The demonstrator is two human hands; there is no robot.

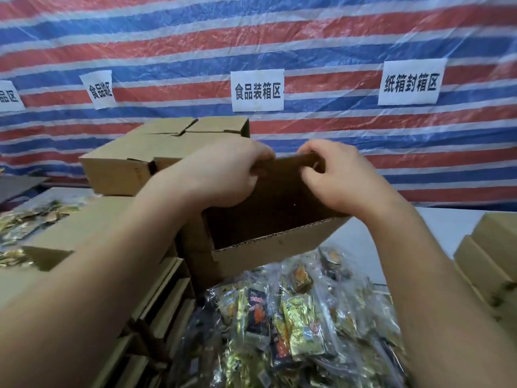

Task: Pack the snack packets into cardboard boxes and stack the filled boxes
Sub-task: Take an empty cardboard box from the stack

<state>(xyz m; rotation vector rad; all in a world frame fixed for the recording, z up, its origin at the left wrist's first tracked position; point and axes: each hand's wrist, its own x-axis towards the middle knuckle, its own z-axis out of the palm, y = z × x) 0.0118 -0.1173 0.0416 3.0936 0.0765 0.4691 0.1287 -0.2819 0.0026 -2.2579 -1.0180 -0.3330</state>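
Right now both my hands are on the open cardboard box, which I hold tilted toward me above the desk, its dark inside facing up and its near wall with the corrugated edge lowest. My left hand curls over the far rim at its left end, fingers hooked onto the cardboard, and my right hand grips the same rim just beside it, thumb and fingers pinching the edge. Under the box, toward the near edge of the desk, lies a loose heap of snack packets in clear, gold and black wrappers (too jumbled to count). Along the left side stands a row of flattened cartons on edge, with a closed box on top, and behind my left wrist a stack of filled boxes with folded flaps sits at the far edge. More gold packets lie at the far left. Another pile of boxes sits at the right edge. Behind the desk hangs a striped tarp with paper signs taped on it.
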